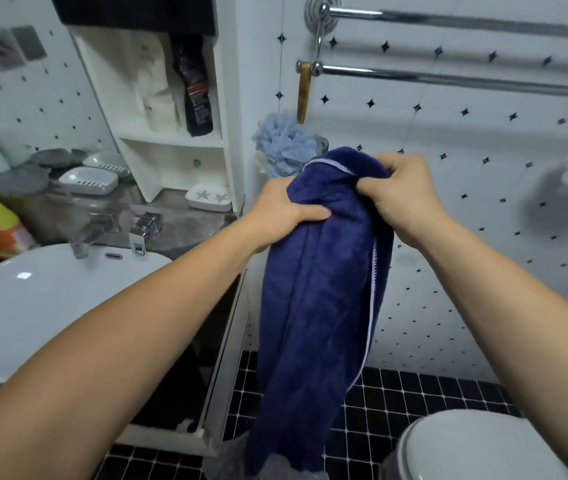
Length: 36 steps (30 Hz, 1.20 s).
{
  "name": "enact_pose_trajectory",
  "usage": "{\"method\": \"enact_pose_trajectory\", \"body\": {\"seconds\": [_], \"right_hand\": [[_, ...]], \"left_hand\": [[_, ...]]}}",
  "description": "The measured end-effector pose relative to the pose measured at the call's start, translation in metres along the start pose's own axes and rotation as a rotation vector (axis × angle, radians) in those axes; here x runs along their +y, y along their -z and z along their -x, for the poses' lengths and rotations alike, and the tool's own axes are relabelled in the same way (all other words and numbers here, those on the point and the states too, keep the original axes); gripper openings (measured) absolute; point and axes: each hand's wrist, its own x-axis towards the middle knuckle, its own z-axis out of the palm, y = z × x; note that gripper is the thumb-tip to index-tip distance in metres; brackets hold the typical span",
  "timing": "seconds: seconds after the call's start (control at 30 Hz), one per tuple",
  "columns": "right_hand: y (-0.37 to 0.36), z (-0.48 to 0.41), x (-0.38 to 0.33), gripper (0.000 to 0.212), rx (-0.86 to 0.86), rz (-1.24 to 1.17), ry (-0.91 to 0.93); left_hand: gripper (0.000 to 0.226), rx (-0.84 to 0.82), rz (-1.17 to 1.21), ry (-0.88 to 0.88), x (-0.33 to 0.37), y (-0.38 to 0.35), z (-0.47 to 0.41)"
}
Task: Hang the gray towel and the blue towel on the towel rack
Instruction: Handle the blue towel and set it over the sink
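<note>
Rack (448, 76) sits above and a bit right of both hands, bars running sideways and bare. Blue towel (317, 299) hangs lengthwise below, bunched. Left hand (284, 206) and right hand (403, 192) both clamped on its top; right's nearer the bars.

Both towel rack (448, 77) bars bare; bath pouf (282, 147) hangs below.

Even light — blurred, warped edges
</note>
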Motion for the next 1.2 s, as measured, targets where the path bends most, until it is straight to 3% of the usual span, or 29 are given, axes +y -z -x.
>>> {"method": "enact_pose_trajectory", "body": {"seconds": [0.1, 0.2, 0.3, 0.43, 0.53, 0.63, 0.7, 0.77, 0.83, 0.9, 0.97, 1.03, 1.1, 1.2], "right_hand": [[0.009, 0.006, 0.017, 0.006, 0.003, 0.270, -0.022], [0.025, 0.009, 0.029, 0.012, 0.064, 0.462, -0.039], [0.050, -0.002, 0.020, 0.022, 0.171, 0.463, -0.025], [0.067, -0.008, 0.005, 0.028, 0.243, 0.403, -0.016], [0.060, 0.001, -0.001, 0.022, 0.239, 0.260, -0.053], [0.040, 0.011, -0.019, 0.013, 0.132, 0.086, -0.068], [0.020, 0.014, -0.042, 0.017, 0.059, -0.178, -0.106], [-0.001, 0.012, -0.072, 0.023, 0.012, -0.520, -0.161], [-0.014, 0.004, -0.106, 0.024, 0.000, -0.797, -0.197], [-0.022, -0.003, -0.141, 0.023, -0.038, -1.017, -0.194], [-0.034, -0.001, -0.170, 0.028, -0.142, -1.162, -0.151], [-0.054, 0.012, -0.189, 0.030, -0.300, -1.178, -0.122], [-0.072, 0.022, -0.191, 0.033, -0.435, -1.121, -0.115], [-0.076, 0.020, -0.161, 0.039, -0.525, -1.036, -0.064]], "left_hand": [[0.020, 0.004, -0.063, -0.044, 0.028, 0.006, -0.005], [0.023, -0.127, -0.265, -0.035, 0.042, 0.013, -0.003], [0.024, -0.294, -0.407, 0.040, 0.041, 0.022, 0.010], [0.021, -0.342, -0.488, 0.100, 0.038, 0.036, 0.024], [0.011, -0.130, -0.591, 0.111, 0.040, 0.047, 0.024], [0.004, 0.198, -0.232, 0.075, 0.062, 0.050, 0.017], [0.009, 0.303, 0.050, 0.039, 0.089, 0.049, 0.014], [0.013, 0.247, 0.198, -0.067, 0.114, 0.047, 0.016], [0.019, 0.072, 0.142, -0.196, 0.124, 0.048, 0.032], [0.063, 0.009, -0.068, -0.233, 0.112, 0.050, 0.048], [0.080, 0.035, -0.157, -0.137, 0.087, 0.047, 0.060], [0.053, 0.156, -0.032, -0.036, 0.068, 0.038, 0.068], [0.020, 0.398, 0.003, -0.022, 0.059, 0.037, 0.063], [0.023, 0.637, -0.014, 0.087, 0.054, 0.060, 0.049]]}}
